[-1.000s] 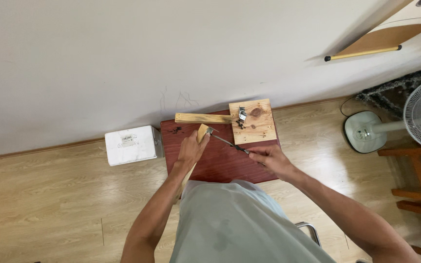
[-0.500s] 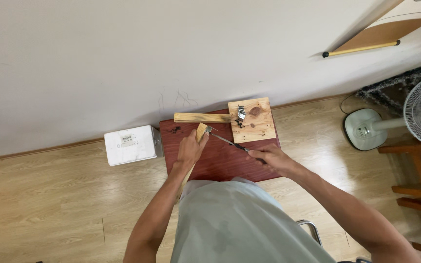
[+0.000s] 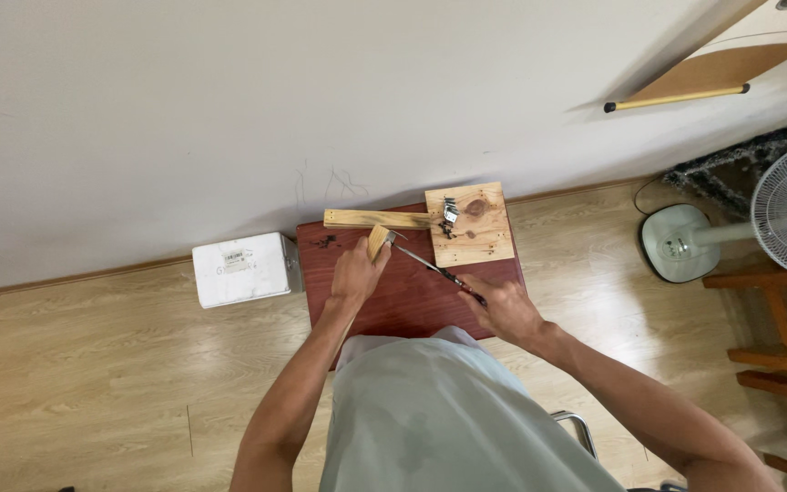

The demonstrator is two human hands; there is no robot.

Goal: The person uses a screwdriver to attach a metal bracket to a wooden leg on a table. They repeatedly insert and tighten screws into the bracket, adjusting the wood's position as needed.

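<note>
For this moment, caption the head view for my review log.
Left hand steadies a wood block on a red board; right hand sets a thin tool against it.

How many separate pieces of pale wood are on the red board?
3. A long strip lies along the far edge; a square block sits at the far right corner, a metal piece on it; a small block is in the left hand. Hands may hide more.
</note>
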